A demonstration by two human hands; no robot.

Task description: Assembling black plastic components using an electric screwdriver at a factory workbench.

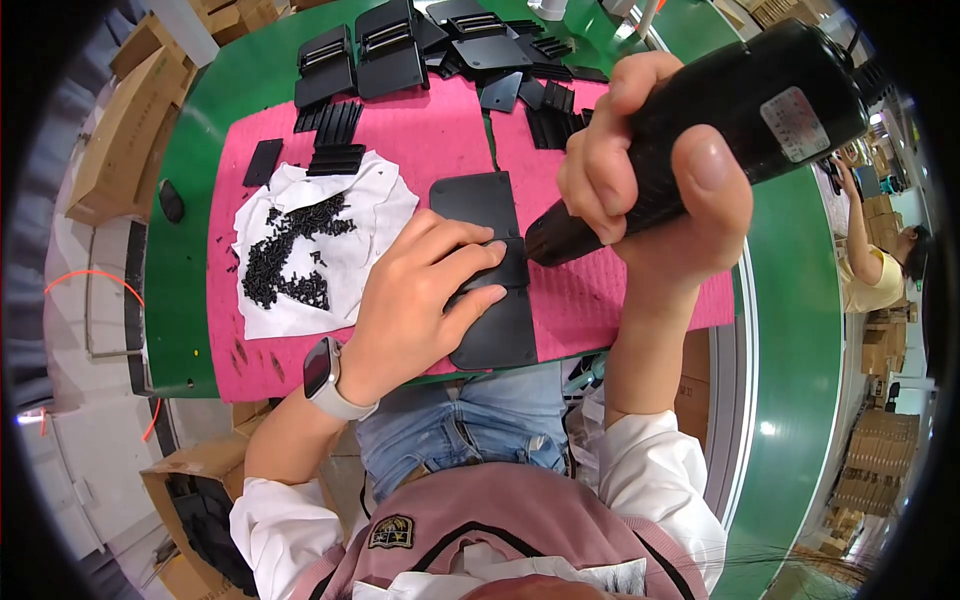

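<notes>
A black hinged plastic plate (pixel 495 335) lies on a pink foam mat (pixel 640 290) at the mat's near edge. My left hand (pixel 415 285) holds it down, thumb and fingertips pressed on its middle joint. My right hand (pixel 680 185) is wrapped round a black electric screwdriver (pixel 735 110), tilted with its nose pointing down and left. The nose meets the right side of the plate's joint; its very tip and any screw there cannot be made out. Left of my left hand, many small black screws (pixel 270 265) are heaped on a crumpled white cloth (pixel 375 195).
Black hinged stands (pixel 390 55) and loose black plates (pixel 500 92) pile up at the far side of the green table (pixel 190 290). Ribbed black strips (pixel 337 125) lie beyond the cloth. Cardboard boxes (pixel 130 140) stand left; another person (pixel 880 265) is far right.
</notes>
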